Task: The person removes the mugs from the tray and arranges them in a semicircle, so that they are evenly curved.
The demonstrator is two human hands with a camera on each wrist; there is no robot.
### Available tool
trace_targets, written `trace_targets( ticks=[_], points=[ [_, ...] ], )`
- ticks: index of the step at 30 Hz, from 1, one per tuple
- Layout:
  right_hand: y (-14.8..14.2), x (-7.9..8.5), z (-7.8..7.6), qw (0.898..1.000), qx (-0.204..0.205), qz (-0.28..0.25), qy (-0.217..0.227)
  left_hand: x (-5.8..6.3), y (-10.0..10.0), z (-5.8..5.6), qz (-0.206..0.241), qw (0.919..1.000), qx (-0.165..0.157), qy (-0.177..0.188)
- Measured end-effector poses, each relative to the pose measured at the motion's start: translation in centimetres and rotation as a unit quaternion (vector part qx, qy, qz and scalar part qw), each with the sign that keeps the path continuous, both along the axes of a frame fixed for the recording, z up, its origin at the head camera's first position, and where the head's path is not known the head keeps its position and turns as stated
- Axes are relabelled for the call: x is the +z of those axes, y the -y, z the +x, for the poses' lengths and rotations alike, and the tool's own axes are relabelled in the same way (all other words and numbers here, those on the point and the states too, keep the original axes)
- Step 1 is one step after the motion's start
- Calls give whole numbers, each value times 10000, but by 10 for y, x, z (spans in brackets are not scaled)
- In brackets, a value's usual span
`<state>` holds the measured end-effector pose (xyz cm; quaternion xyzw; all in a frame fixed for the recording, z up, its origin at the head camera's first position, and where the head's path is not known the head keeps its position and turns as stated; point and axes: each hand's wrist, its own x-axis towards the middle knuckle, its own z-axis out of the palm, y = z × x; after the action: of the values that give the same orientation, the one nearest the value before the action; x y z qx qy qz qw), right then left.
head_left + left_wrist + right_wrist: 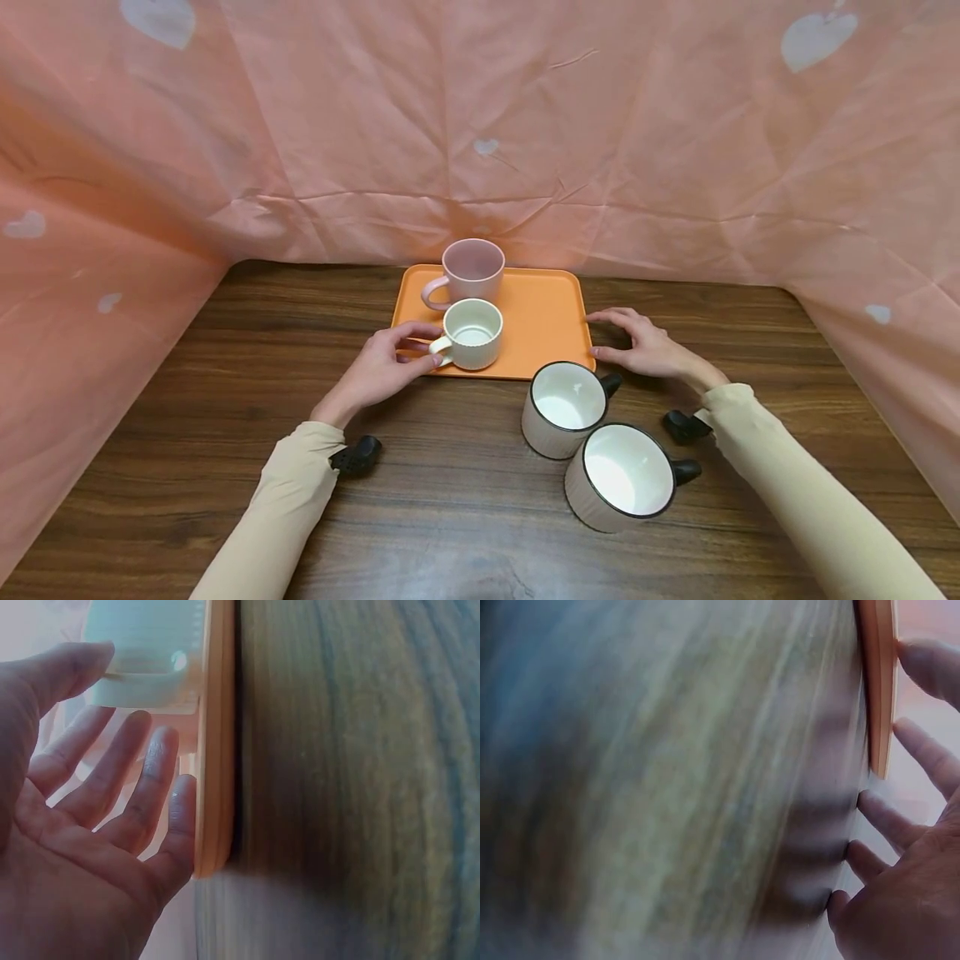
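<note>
A small white ribbed cup (474,354) stands upright on the front left of an orange tray (547,312), its handle toward my left hand (386,362). The left thumb is right at that handle (142,690); the other fingers spread loosely behind it, uncurled, over the tray's left end. Behind the cup, a pink mug (483,289) stands on the tray, handle to the left. At the tray's right edge, my right hand (641,343) has thumb and index fingertips against the rim (881,682), its fingers spread and holding nothing. The other right fingertips reach down at the table.
Two white mugs with black rims and black handles stand upright on the wooden table (450,500): a smaller one (551,433) close before the tray and a larger one (596,500) nearer me. Pink cloth (360,125) with hearts hangs behind and at both sides.
</note>
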<state>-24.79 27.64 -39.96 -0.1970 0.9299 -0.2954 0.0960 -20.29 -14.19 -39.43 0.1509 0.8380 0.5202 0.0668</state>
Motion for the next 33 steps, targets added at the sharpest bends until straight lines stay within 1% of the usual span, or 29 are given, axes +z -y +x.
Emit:
trace_targets(
  ticks=[5, 7, 10, 15, 17, 22, 24, 27, 29, 31, 33],
  points=[
    [0, -1, 0, 10000, -14, 5, -6, -3, -3, -1, -165, 9998, 145, 35],
    [1, 0, 1, 10000, 7, -1, 1, -3, -5, -1, -167, 9997, 179, 16],
    [2, 1, 2, 10000, 42, -20, -7, -4, -6, -1, -200, 9995, 221, -112],
    [3, 1, 3, 10000, 22, -8, 3, -6, -7, -1, -302, 9981, 298, -450],
    [3, 0, 3, 10000, 14, 19, 16, -7, -8, -1, -302, 9977, 340, -502],
    [2, -3, 2, 10000, -4, 62, 52, -9, -12, -1, -123, 9977, 370, -551],
    [2, -3, 2, 10000, -10, 67, 55, -11, -14, -2, -14, 9973, 396, -613],
    [3, -3, 3, 10000, 0, 67, 39, -12, -18, -2, 299, 9971, 440, -552],
    [3, -3, 4, 10000, 16, 57, 19, -12, -21, -3, 669, 9959, 472, -387],
    [3, -3, 4, 10000, 13, 54, 11, -12, -25, -3, 1065, 9928, 518, -197],
    [3, -3, 3, 10000, 13, 59, -10, -11, -28, -4, 1306, 9896, 598, -123]
  ],
)
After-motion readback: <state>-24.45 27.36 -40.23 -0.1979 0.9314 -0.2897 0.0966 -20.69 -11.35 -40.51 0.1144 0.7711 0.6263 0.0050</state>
